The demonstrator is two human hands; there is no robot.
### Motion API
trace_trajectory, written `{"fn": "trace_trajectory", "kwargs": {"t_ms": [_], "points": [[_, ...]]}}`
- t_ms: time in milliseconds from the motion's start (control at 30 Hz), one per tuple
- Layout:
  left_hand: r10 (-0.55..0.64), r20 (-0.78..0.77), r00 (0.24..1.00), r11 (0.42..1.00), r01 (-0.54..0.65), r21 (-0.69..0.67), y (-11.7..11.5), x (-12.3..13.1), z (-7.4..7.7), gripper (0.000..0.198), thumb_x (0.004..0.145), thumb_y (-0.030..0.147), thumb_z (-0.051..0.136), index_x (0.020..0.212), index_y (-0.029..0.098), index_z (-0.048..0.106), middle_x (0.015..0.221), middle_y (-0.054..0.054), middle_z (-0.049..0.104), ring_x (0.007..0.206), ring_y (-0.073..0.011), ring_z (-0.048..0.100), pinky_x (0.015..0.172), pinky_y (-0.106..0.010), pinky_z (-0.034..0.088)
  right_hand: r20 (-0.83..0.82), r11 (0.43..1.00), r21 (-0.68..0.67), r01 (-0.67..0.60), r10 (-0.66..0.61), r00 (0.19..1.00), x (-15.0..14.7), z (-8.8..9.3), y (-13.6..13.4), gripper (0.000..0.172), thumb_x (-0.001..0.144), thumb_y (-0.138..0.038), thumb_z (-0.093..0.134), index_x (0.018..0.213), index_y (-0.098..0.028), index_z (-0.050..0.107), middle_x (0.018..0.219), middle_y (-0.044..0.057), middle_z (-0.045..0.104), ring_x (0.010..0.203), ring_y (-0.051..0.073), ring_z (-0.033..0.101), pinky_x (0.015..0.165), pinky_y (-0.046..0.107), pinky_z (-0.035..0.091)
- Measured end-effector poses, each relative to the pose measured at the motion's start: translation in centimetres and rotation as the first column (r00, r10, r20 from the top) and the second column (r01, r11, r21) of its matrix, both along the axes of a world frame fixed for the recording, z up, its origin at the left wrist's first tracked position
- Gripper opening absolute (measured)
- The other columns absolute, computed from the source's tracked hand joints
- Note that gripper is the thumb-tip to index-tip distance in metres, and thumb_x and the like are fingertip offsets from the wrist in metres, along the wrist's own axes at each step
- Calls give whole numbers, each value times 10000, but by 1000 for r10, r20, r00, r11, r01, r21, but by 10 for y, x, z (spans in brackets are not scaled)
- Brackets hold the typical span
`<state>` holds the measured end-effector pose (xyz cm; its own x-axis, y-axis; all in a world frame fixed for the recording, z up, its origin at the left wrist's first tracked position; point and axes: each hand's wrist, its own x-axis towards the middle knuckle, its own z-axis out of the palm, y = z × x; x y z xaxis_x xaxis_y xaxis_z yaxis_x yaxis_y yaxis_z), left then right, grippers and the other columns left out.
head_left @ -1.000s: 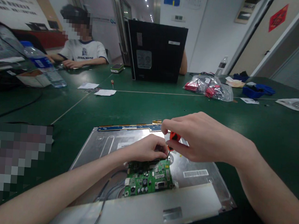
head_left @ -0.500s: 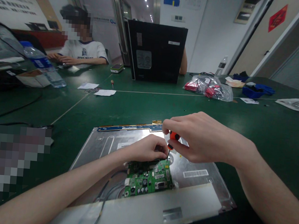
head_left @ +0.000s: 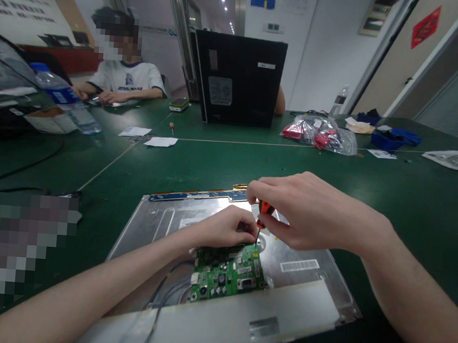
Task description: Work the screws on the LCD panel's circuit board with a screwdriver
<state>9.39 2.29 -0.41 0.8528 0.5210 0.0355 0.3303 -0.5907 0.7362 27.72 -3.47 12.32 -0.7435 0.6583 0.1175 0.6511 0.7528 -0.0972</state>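
Observation:
A green circuit board [head_left: 224,274] lies on the silver metal back of a display panel [head_left: 303,288]. My right hand [head_left: 289,210] grips the red and black handle of a screwdriver [head_left: 264,210]. Its shaft points down to the board's far right corner, where the tip meets the board beside a round mounting spot. At that same corner my left hand [head_left: 228,227] is closed, thumb and fingertips pinched by the shaft's foot; what they hold, if anything, is hidden. Grey cables [head_left: 163,298] run from the board's left side over a white strip [head_left: 217,318] along the panel's near edge.
Across the green table [head_left: 213,165] stands a black computer case [head_left: 244,83]. A plastic bag with red items [head_left: 319,133] lies right of it. Papers [head_left: 161,142], a water bottle [head_left: 66,98] and cables lie to the left, where another person [head_left: 127,76] sits.
The screwdriver handle has turned slightly in my right hand, whose fingertips shifted a little left. My left hand and the board stay put. The other person's hands moved slightly.

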Motion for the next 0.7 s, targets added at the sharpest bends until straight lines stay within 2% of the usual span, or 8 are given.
{"fn": "trace_trajectory", "kwargs": {"t_ms": [200,400,500,700], "points": [[-15,-10,1000,1000,15,-21,0,0,1,58,767,156,631,798,135,675,759,-32,688,705,-162,613,642,-240,451,9,999,37,27,-28,1000,1,-2,3,100,883,-290,514,928,-201,522,706,-23,587,549,102,435,505,248,222],[-11,9,1000,1000,11,10,1,0,-1,68,787,163,609,750,136,659,719,-14,666,675,-145,591,635,-237,440,1,1000,-14,-22,22,1000,1,1,-2,162,815,-239,553,963,-183,520,832,13,605,608,108,440,517,253,242],[2,-9,1000,1000,-2,17,0,0,0,72,794,187,622,782,129,664,745,-27,678,691,-157,600,644,-246,448,-17,999,-33,-24,23,1000,1,0,-1,167,838,-216,514,1001,-186,505,850,12,609,610,108,446,523,251,251],[-14,-13,1000,999,14,-33,0,1,2,58,755,129,635,798,130,674,778,-38,697,722,-167,625,650,-240,455,18,998,41,46,-47,999,-1,-3,4,115,883,-299,516,944,-202,509,734,-11,599,559,110,436,517,255,221]]}}
